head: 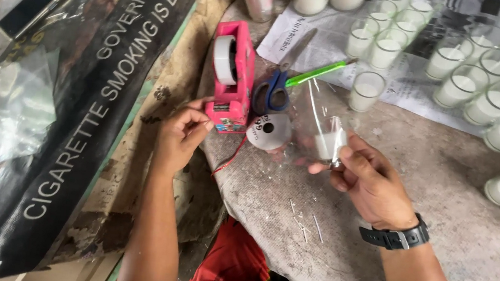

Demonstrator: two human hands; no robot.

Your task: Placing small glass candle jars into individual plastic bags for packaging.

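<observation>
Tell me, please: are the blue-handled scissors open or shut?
Shut. The scissors lie flat beside the pink tape dispenser, their two handle loops close together and the blades forming one line.

The right hand point(370, 182) grips a small glass candle point(329, 144) wrapped in clear film point(308, 125); the left hand point(181, 136) pinches at the pink tape dispenser point(232, 79), with blue scissors point(273, 90), a ribbon spool point(269, 130) and more candles point(456, 89) nearby

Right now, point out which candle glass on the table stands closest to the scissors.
The lone candle glass standing apart from the cluster, just right of the scissors and below their green handle. The other glasses sit in rows farther up and right.
</observation>
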